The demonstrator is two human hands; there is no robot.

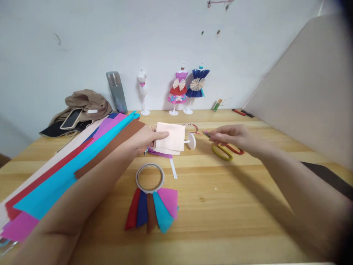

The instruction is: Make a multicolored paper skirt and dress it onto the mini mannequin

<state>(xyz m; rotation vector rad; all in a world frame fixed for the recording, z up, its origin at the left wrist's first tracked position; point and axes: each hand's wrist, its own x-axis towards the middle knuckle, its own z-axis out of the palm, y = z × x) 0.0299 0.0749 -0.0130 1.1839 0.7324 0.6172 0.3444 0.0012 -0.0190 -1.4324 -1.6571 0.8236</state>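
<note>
Thumb and fingers of the left hand (143,140) pinch a folded pale pink paper (171,137) by its left edge and hold it just above the wooden table (234,206), near the table's middle. We see the right hand (234,138) with its fingers curled loosely over the scissors (224,151), whose yellow and red handles show beneath the palm. We cannot tell whether it grips them or only hovers. Just right of the paper lies a small white stand (191,141). Nearer to us sit a tape ring (150,177) and, touching its near edge, a fan of coloured paper pieces (153,209). Long coloured sheets (68,173) lie beneath the left forearm. Along the wall we find three doll mannequins (179,88), two of them in paper dresses, a steel flask (117,92), and a phone (71,118) resting on a brown cloth (88,101).
</note>
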